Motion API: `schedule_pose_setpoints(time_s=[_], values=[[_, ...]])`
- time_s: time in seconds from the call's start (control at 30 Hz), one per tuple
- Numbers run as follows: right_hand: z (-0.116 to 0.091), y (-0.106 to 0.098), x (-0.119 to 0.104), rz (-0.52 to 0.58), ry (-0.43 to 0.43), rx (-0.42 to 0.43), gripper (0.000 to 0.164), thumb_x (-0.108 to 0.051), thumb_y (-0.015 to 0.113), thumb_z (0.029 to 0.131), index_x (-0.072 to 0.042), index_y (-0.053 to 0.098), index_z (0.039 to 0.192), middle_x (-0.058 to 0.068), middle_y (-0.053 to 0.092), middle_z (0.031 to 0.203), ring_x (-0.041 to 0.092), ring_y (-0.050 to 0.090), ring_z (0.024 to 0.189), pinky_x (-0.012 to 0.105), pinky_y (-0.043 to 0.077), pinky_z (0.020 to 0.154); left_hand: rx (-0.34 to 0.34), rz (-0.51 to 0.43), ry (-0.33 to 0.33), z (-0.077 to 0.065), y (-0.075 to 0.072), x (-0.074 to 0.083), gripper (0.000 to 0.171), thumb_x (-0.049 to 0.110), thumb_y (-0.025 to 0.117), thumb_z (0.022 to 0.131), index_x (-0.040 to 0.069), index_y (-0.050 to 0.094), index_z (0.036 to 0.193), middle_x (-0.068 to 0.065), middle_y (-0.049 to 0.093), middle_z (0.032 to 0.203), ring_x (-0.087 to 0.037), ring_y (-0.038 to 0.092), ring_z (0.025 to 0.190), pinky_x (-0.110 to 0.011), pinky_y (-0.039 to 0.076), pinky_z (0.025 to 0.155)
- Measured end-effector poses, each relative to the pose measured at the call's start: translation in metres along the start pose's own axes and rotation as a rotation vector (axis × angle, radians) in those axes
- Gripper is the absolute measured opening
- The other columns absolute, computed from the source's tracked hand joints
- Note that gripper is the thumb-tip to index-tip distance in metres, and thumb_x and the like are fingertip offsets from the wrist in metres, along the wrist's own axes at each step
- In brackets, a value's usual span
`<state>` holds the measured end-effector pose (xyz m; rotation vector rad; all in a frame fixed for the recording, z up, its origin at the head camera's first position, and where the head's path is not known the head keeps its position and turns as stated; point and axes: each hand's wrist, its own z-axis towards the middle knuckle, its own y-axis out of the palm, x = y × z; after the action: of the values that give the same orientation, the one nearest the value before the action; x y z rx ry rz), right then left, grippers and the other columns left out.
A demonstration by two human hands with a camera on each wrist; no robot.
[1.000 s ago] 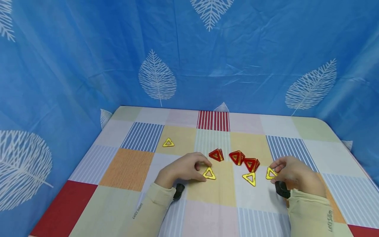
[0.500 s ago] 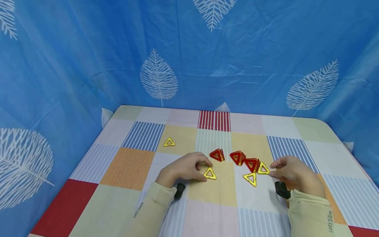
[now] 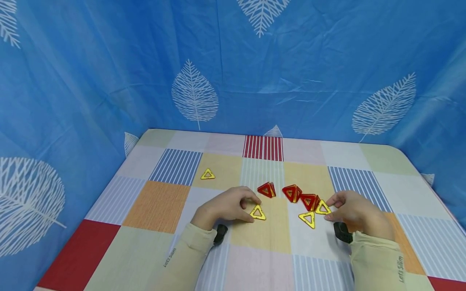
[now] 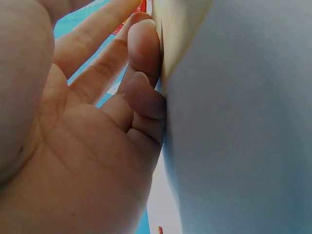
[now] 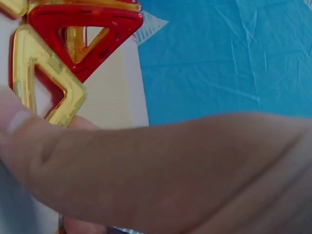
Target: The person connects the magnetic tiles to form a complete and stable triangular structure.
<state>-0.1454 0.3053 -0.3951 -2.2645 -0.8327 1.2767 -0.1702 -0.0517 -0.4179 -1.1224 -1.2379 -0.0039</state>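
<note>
My right hand [image 3: 358, 210] pinches one corner of a yellow triangular magnetic tile [image 3: 323, 207] between thumb and fingers. In the right wrist view this yellow tile [image 5: 73, 95] meets the side of a red triangular tile [image 5: 100, 19]. My left hand [image 3: 225, 206] is curved about another yellow triangular tile [image 3: 258, 212], thumb and forefinger at its edges. The left wrist view shows the palm and curled fingers [image 4: 144, 46] resting on the cloth; its tile is hidden there. A loose yellow tile [image 3: 307, 219] lies beside the red-and-yellow block [image 3: 309, 202].
Two more red-and-yellow tile blocks, a left one [image 3: 266, 190] and a middle one [image 3: 292, 193], stand behind the hands. One yellow triangle [image 3: 207, 174] lies farther back left. The patchwork cloth [image 3: 260, 266] covers the table, with a blue leaf-print curtain [image 3: 273, 81] behind.
My right hand has moved left with its yellow tile, bringing it against the rightmost red-and-yellow block. The left hand stays in place around its tile.
</note>
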Motion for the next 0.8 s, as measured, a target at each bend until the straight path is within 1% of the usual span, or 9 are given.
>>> schedule_pose_setpoints(time_s=[0.1, 0.17, 0.3, 0.37, 0.47, 0.57, 0.73, 0.8], values=[[-0.001, 0.0, -0.001, 0.01, -0.002, -0.008, 0.046, -0.011, 0.089, 0.076, 0.004, 0.062, 0.109, 0.017, 0.053, 0.098, 0.032, 0.05, 0.088, 0.037, 0.048, 0.065, 0.0, 0.0, 0.002, 0.0, 0.0, 0.0, 0.044, 0.012, 0.088, 0.079, 0.012, 0.072, 0.12, 0.004, 0.062, 0.111, -0.01, 0.05, 0.078, -0.024, 0.045, 0.071], [0.0, -0.002, -0.002, -0.023, -0.019, -0.016, 0.04, -0.013, 0.087, 0.08, 0.004, 0.063, 0.108, 0.016, 0.056, 0.097, 0.031, 0.051, 0.088, 0.036, 0.048, 0.066, 0.0, 0.0, 0.003, 0.0, 0.0, -0.001, 0.044, 0.012, 0.088, 0.079, 0.012, 0.072, 0.12, 0.004, 0.061, 0.11, -0.01, 0.05, 0.077, -0.024, 0.045, 0.07], [0.0, -0.007, -0.003, -0.067, -0.065, -0.032, 0.035, -0.014, 0.081, 0.086, 0.005, 0.063, 0.109, 0.012, 0.061, 0.095, 0.028, 0.054, 0.085, 0.035, 0.049, 0.068, 0.001, -0.002, 0.002, 0.0, 0.0, -0.002, 0.044, 0.012, 0.088, 0.079, 0.012, 0.072, 0.12, 0.004, 0.061, 0.11, -0.01, 0.05, 0.077, -0.024, 0.044, 0.07], [0.0, -0.009, -0.004, -0.081, -0.087, -0.04, 0.035, -0.015, 0.078, 0.089, 0.006, 0.063, 0.112, 0.01, 0.063, 0.093, 0.026, 0.055, 0.082, 0.035, 0.05, 0.068, 0.002, -0.004, 0.001, 0.0, 0.0, -0.002, 0.044, 0.012, 0.088, 0.079, 0.012, 0.072, 0.12, 0.004, 0.061, 0.11, -0.01, 0.049, 0.077, -0.024, 0.045, 0.07], [-0.001, -0.009, -0.005, -0.063, -0.093, -0.048, 0.041, -0.018, 0.076, 0.091, 0.006, 0.061, 0.12, 0.01, 0.064, 0.092, 0.024, 0.057, 0.079, 0.035, 0.051, 0.068, 0.003, -0.005, -0.004, 0.001, 0.0, -0.002, 0.044, 0.013, 0.088, 0.079, 0.012, 0.072, 0.12, 0.004, 0.062, 0.11, -0.01, 0.049, 0.076, -0.024, 0.045, 0.069], [-0.002, -0.009, -0.006, -0.062, -0.101, -0.03, 0.045, -0.024, 0.076, 0.091, 0.004, 0.064, 0.124, 0.01, 0.066, 0.094, 0.024, 0.059, 0.079, 0.035, 0.053, 0.068, 0.003, -0.004, -0.006, 0.001, 0.0, -0.002, 0.044, 0.013, 0.088, 0.079, 0.013, 0.072, 0.119, 0.005, 0.062, 0.111, -0.01, 0.05, 0.076, -0.024, 0.045, 0.069], [-0.003, -0.01, -0.008, -0.102, -0.124, 0.013, 0.04, -0.028, 0.076, 0.091, 0.001, 0.072, 0.118, 0.011, 0.071, 0.101, 0.025, 0.06, 0.084, 0.038, 0.052, 0.071, 0.005, 0.002, 0.004, 0.002, 0.0, -0.002, 0.043, 0.013, 0.088, 0.079, 0.012, 0.073, 0.119, 0.004, 0.062, 0.111, -0.01, 0.05, 0.077, -0.024, 0.045, 0.069], [-0.003, -0.011, -0.01, -0.101, -0.111, 0.02, 0.038, -0.027, 0.076, 0.091, 0.001, 0.073, 0.116, 0.012, 0.071, 0.101, 0.026, 0.059, 0.085, 0.039, 0.05, 0.071, 0.006, 0.007, 0.006, 0.002, 0.0, -0.002, 0.043, 0.014, 0.088, 0.079, 0.012, 0.073, 0.119, 0.004, 0.062, 0.111, -0.01, 0.05, 0.076, -0.024, 0.045, 0.069]])
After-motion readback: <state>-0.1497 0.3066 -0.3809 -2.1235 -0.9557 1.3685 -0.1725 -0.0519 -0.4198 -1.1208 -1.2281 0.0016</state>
